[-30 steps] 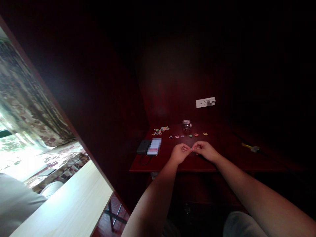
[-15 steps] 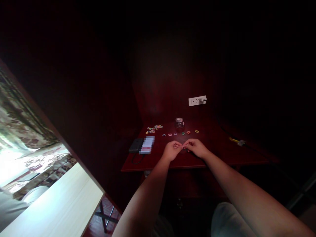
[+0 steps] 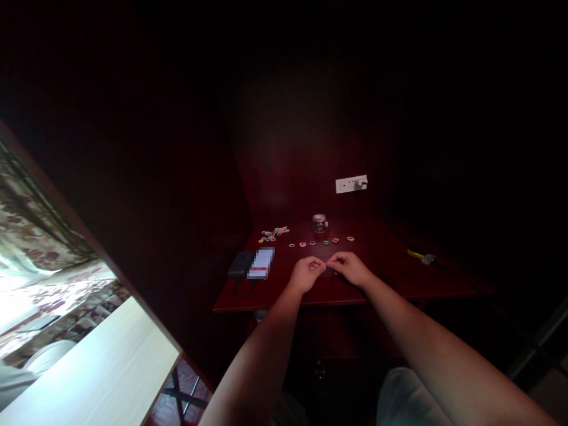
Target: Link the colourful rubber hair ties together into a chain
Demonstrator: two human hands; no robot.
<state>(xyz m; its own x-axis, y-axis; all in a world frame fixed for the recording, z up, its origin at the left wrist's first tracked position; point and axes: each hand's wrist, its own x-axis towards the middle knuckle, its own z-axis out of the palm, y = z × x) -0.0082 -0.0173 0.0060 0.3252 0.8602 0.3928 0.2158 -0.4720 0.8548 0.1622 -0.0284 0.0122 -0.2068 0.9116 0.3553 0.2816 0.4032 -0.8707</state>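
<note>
Over the front part of the dark red desk [image 3: 284,296], my left hand [image 3: 307,274] and my right hand [image 3: 350,268] meet almost fingertip to fingertip. Both are closed in a pinch. Whatever lies between the fingertips is too small to make out. Beyond them runs a row of small coloured hair ties: a blue one [image 3: 291,245], a pink one [image 3: 302,244], a purple one [image 3: 312,243], a green one [image 3: 326,242], a red one [image 3: 336,240] and a yellow one [image 3: 350,238]. Behind this row stands a clear jar [image 3: 319,225].
A pile of coloured hair ties [image 3: 274,233] lies at the back left. Nearer are a phone [image 3: 261,263], its screen blurred, and a black box-shaped device [image 3: 241,264] with a cable. A yellow-handled tool [image 3: 421,257] lies at right. A socket strip [image 3: 351,184] is on the back wall.
The whole view has shifted slightly, so the desk and its things sit a little further left. My hands keep their pinch, with the fingertips still close together.
</note>
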